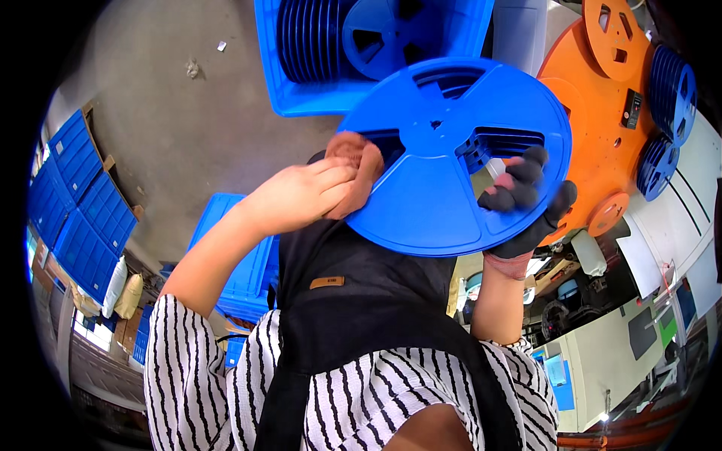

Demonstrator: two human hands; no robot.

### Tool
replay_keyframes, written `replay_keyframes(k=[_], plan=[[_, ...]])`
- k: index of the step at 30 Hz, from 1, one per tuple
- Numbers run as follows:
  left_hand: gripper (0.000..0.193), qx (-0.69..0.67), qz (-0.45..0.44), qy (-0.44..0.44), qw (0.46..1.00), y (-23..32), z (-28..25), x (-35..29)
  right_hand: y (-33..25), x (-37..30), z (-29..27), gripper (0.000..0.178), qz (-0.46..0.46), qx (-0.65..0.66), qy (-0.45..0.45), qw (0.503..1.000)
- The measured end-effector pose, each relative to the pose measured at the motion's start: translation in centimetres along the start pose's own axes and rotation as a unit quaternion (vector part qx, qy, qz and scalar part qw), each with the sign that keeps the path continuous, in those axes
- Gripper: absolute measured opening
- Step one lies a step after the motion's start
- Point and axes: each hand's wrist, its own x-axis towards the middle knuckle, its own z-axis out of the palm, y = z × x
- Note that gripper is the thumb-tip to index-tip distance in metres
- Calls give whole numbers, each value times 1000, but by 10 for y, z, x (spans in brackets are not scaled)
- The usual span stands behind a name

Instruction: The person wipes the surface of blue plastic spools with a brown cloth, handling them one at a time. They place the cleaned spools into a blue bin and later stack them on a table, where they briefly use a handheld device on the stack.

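In front of my body is a large round blue plastic reel (440, 192) with wide cut-out windows. Layered blue edges show through these windows, so more reels seem to lie behind it. My right hand (519, 195), in a dark glove with bare-looking fingertips, curls its fingers through the right window and grips the reel near its rim. Bare and closed, my left hand (320, 188) pinches a reddish-brown, cloth-like wad (350, 148) at the reel's left edge. Whether the wad touches the reel I cannot tell.
Beyond the reel stands a blue crate (301, 101) with several blue reels (307, 41). A large orange disc-shaped fixture (594, 135) is at the right, with blue reels (671, 94) beside it. Stacked blue crates (98, 203) line the far left. Another blue crate (244, 259) is by my left side.
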Motion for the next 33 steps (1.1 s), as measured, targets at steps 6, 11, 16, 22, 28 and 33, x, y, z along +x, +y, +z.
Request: replay_keyframes(k=[6, 11, 16, 22, 28, 33], plan=[[34, -447, -335, 108, 822, 2, -20, -40, -1, -1, 10, 65, -11, -133, 31, 991], [66, -633, -316, 306, 637, -33, -14, -54, -3, -31, 3, 56, -13, -238, 3, 971], [71, -684, -313, 334, 567, -52, -2, -56, 25, -35, 34, 56, -59, -306, 157, 937], [66, -713, -278, 321, 558, -77, 7, -55, 30, -43, 22, 47, -62, -294, 191, 934], [50, -703, -268, 313, 579, -111, 25, -13, 25, -49, 11, 42, -72, -259, 163, 949], [47, -722, -209, 263, 604, -132, 36, 80, 28, -47, 13, 42, -84, -275, 186, 939]])
